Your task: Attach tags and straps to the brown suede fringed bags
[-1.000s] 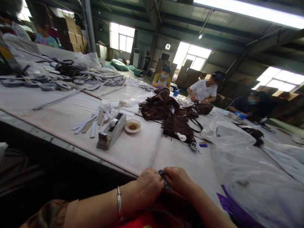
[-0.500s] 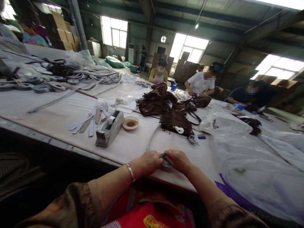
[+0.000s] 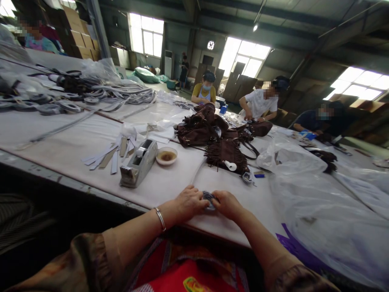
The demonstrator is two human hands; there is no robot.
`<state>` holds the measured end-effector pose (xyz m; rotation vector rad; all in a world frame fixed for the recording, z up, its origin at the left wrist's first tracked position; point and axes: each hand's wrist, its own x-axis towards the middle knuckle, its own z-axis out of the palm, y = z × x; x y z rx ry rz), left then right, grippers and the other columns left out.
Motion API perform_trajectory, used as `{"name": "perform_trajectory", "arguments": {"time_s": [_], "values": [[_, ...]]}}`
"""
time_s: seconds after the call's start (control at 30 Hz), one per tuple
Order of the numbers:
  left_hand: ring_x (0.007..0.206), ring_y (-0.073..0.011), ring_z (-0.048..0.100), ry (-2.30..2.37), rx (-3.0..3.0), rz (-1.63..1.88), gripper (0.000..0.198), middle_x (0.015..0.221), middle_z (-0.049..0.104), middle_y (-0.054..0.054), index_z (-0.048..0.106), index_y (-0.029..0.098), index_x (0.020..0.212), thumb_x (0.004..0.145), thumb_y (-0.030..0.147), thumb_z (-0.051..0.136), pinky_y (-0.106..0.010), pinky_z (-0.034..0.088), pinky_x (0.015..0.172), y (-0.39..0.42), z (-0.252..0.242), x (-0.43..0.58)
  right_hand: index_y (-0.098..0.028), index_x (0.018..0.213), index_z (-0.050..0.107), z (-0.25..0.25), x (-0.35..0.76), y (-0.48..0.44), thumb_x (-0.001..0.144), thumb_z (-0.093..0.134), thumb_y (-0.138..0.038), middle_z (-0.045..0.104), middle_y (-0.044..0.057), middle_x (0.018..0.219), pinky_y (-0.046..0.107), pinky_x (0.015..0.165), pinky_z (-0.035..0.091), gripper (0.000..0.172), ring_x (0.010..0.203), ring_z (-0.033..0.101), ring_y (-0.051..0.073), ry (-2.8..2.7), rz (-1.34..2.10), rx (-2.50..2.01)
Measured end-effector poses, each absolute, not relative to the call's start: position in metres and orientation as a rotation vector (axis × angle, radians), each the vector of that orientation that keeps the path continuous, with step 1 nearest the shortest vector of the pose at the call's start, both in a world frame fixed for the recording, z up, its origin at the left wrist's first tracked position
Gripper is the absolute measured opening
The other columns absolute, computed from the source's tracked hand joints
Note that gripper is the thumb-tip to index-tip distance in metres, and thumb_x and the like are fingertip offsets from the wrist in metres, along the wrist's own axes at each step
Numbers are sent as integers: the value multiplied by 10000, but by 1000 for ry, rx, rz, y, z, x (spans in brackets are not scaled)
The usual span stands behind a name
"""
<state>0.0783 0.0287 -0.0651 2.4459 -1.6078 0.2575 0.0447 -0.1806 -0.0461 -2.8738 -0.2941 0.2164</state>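
Observation:
A small coil of grey strap [image 3: 208,198] is between my two hands at the table's near edge. My left hand [image 3: 191,201] grips its left side with the fingers curled. On the other side, my right hand [image 3: 225,202] pinches the coil between thumb and fingers. A loose pale length of strap [image 3: 198,170] lies on the white table top [image 3: 170,186] and runs toward my left hand. Parts of the coil are hidden behind my fingers.
A tape dispenser [image 3: 139,164] and a small dish of brown stuff [image 3: 166,156] stand left of centre, beside paper strips [image 3: 105,158]. Brown fringed bags [image 3: 226,156] lie ahead. Grey strap coils [image 3: 50,108] are piled far left, plastic sheeting [image 3: 322,211] right. Several people work across the table.
Both hands and the coil have shifted slightly left. My left hand's fingers have lifted a little, and more of the coil shows between the hands.

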Motion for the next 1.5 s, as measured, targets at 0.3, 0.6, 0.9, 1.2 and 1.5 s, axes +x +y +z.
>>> {"name": "perform_trajectory", "arguments": {"time_s": [0.3,0.6,0.9,1.2,1.5], "values": [[783,-195,544,-1484,2538,243,108,824,608,-67,686,195,873,898,224,585,-348,389,755,26,-68,96,-197,898,686,-53,65,-170,945,482,-351,733,78,902,266,690,378,260,838,655,193,-146,60,-2944],[899,-255,545,-1043,2610,170,224,916,609,-121,649,136,920,945,158,428,-435,412,830,2,-78,74,-175,746,648,-59,72,-154,893,487,-246,723,99,783,268,612,341,230,706,622,180,102,80,-2970],[955,-222,529,-1325,2408,-73,121,1025,571,-94,698,201,922,865,191,591,-310,459,803,54,-50,135,-193,786,654,-46,109,-156,895,491,-229,685,11,774,230,668,361,199,715,577,140,-415,240,-2794],[707,-144,546,-984,2240,-461,285,845,609,-23,623,152,998,859,396,574,-237,419,633,53,-67,172,-208,900,695,-39,139,-153,900,499,-202,660,30,846,240,751,398,197,801,579,156,-685,260,-2813],[883,-204,528,-1403,2449,51,219,992,583,-81,661,165,1001,933,215,459,-311,438,794,47,-81,155,-174,1069,668,-88,117,-161,948,462,-361,685,107,1041,350,918,476,304,979,620,218,-65,-345,-2376]]}}
